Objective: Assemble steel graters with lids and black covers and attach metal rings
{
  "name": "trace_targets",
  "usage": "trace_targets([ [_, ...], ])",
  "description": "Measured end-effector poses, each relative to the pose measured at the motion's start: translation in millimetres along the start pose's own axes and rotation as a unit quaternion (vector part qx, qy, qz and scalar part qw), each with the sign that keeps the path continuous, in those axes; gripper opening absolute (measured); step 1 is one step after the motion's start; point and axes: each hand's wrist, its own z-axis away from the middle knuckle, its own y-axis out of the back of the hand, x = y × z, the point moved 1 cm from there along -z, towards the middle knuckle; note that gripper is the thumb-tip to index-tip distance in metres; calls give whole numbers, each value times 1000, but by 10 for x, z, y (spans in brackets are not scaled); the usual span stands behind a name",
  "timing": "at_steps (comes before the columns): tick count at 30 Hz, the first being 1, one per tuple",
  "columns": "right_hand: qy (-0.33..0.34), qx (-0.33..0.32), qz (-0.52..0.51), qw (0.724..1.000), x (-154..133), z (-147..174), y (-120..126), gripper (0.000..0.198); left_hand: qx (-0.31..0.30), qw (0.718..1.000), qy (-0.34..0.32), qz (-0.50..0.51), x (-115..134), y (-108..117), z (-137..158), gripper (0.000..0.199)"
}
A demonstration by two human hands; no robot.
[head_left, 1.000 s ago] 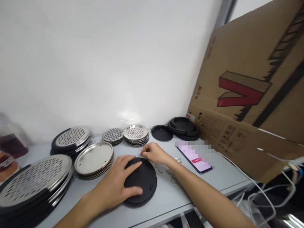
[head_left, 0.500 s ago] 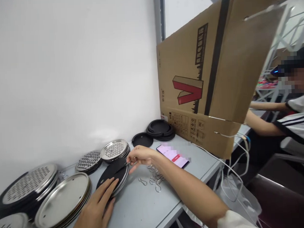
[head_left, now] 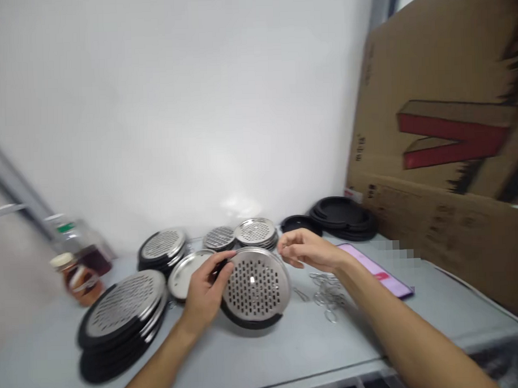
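Grater disc: tilting upright between both hands, facing the camera with its perforated side; being round, showing no long axis; resting on the table or hanging just above, cannot tell which.
Left hand: being the nearer one, gripping the disc by its upper left edge with thumb and fingers.
Right hand: hovering just beside the disc's upper right rim, curling its fingers narrowly together; possibly pinching something small, cannot tell.
Disc surface: shining like bare metal, repeating rows of small oblong holes, darkening to a black, plastic-looking band along the lower edge.
Wire hooks: lying in a loose, silvery tangle right of the disc, looping at the ends.
Single wire clip: lying between disc and tangle, bending thinly.
Large grater stack: piling up at left, mixing silvery metal with black rims.
Black plates: stacking behind the right hand, looking matte and shallow.
Table: stretching smooth and pale gray underneath.
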Motion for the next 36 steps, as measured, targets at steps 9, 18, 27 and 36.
trace_targets([
  [9,-91,8,-4,996,349,-130,-242,42,51,956,231,176,-134,626,-498,29],
  [18,-112,-21,51,992,452,-156,-314,40,123,930,333,91,-971,1675,-1404,25],
  [27,-115,-68,74,988,533,-160,-381,34,68,917,343,-193,-1370,1716,-1442,31],
  [36,-129,-47,118,983,626,-201,-363,30,-18,849,263,-459,-1213,1683,-1530,29],
])
